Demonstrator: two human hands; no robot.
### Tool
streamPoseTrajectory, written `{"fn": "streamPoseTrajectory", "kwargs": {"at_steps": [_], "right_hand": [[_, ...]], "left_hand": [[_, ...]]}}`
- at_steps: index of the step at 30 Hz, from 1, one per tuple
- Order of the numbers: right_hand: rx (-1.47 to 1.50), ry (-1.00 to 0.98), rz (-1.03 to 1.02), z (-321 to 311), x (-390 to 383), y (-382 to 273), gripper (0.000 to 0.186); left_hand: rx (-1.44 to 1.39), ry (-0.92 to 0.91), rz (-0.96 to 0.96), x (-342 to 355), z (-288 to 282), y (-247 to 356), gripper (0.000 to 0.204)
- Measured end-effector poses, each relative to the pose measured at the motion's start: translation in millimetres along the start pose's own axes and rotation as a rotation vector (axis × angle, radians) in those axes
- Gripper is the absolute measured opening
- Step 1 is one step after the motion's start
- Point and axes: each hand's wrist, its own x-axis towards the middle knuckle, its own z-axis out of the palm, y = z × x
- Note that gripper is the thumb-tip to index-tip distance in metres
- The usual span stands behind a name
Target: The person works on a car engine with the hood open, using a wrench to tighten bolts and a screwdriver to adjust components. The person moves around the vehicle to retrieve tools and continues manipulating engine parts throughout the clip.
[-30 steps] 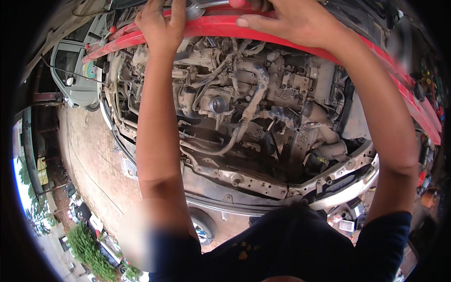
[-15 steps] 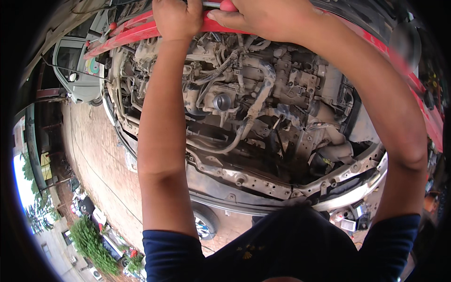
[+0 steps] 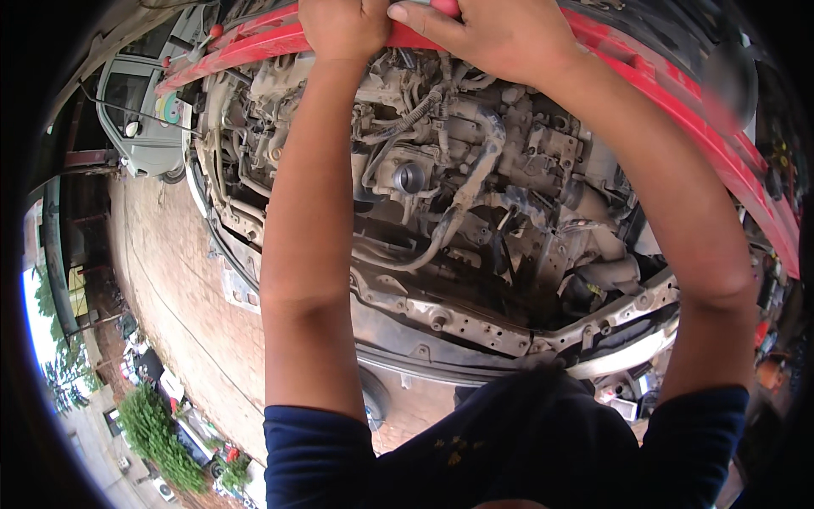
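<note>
At the top edge, both my hands work over a red metal bar point(image 3: 254, 58) that spans the engine bay. My left hand point(image 3: 346, 27) is closed, its fingers partly cut off by the frame. My right hand point(image 3: 509, 38) is close beside it, with the thumb stretched toward the left hand. A red knob point(image 3: 444, 7) shows between the right thumb and the palm; it ends a thin metal rod that mostly hides behind my fingers. Below the bar lies a dusty engine point(image 3: 449, 153) with hoses and a round open throttle body point(image 3: 408, 178).
The car's metal front frame point(image 3: 441, 318) runs between me and the engine. More red knobs point(image 3: 216, 31) sit at the bar's left end. A grey vehicle point(image 3: 140, 119) stands at the far left, beyond brick paving point(image 3: 170, 254). A blurred dark round thing point(image 3: 729, 85) is at upper right.
Both hands have shifted slightly right in the picture, together with the red-knobbed rod. Less of the rod shows between them now. The engine and bar have shifted only slightly in view.
</note>
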Motion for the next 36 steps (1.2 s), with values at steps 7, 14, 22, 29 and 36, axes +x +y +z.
{"fn": "streamPoseTrajectory", "kwargs": {"at_steps": [7,14,22,29,36], "right_hand": [[0.152,0.288,0.073,8,2,8,0.026],[0.429,0.343,-0.062,41,-77,-12,0.017],[0.201,0.23,0.749,224,-51,-13,0.081],[0.242,0.396,0.787,247,-23,-20,0.057],[0.19,0.396,0.595,250,-29,-9,0.052]], "left_hand": [[0.03,-0.005,0.051,1,-6,8,0.039],[0.161,-0.024,0.044,6,-14,14,0.036],[0.295,-0.057,-0.07,6,-10,30,0.04],[0.333,-0.049,-0.072,7,-21,24,0.041],[0.256,-0.024,-0.041,4,-23,25,0.038]]}}
